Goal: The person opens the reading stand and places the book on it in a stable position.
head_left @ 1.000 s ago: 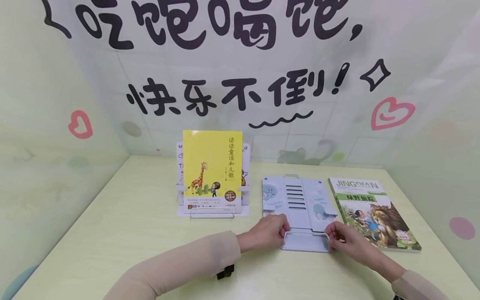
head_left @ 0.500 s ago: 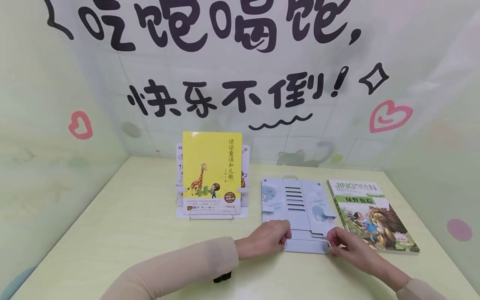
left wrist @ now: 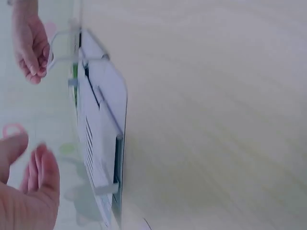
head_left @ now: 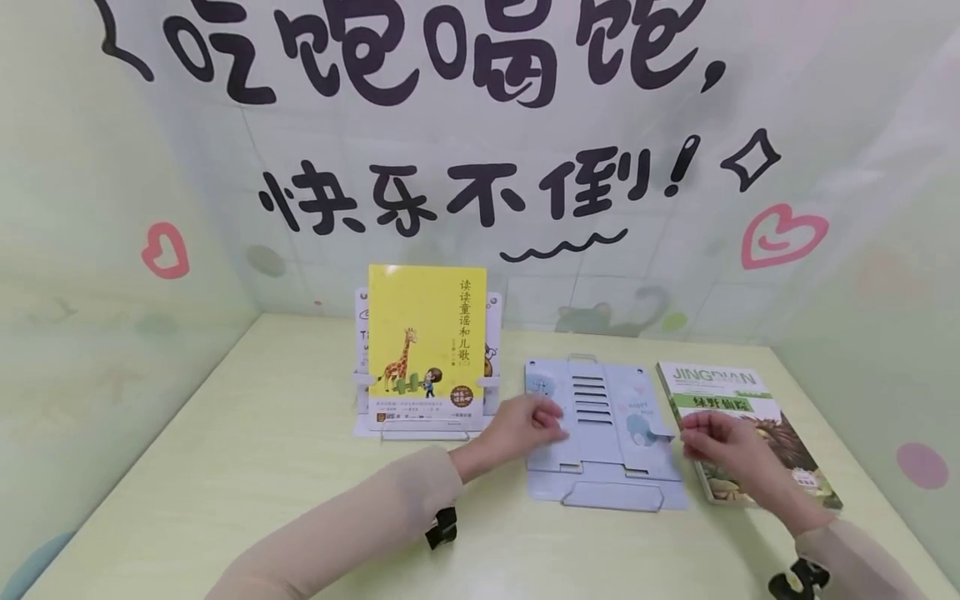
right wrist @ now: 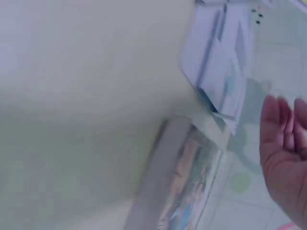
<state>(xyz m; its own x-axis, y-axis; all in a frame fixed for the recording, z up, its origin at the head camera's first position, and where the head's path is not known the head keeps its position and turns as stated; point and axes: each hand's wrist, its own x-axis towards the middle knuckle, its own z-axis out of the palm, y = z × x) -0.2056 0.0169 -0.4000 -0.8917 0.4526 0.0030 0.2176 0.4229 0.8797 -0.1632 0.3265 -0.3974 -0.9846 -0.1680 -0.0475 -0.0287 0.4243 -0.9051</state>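
Observation:
A pale blue metal book stand (head_left: 596, 442) with a slotted middle lies low on the table, its wire page holder (head_left: 611, 507) at the front edge. My left hand (head_left: 517, 429) hovers by the stand's left side, and the left wrist view shows its thumb and fingers (left wrist: 47, 175) apart, holding nothing. Past the stand's right side clip (head_left: 662, 432), my right hand (head_left: 731, 450) hangs over the green-titled book (head_left: 716, 377), partly hiding its cover. No object is between its fingers in the right wrist view, where the book (right wrist: 184, 179) lies beside the stand (right wrist: 223, 72).
Left of the blue stand, a yellow book with a giraffe (head_left: 427, 333) stands upright on a white book stand (head_left: 362, 421). Behind the pale table (head_left: 247, 450) rises a wall covering (head_left: 420, 125) with large black characters. Side walls enclose the table left and right.
Both hands have let go of the wire page holder at the stand's front and moved back along its sides, the right one also outward. More of the stand's base now shows at the front.

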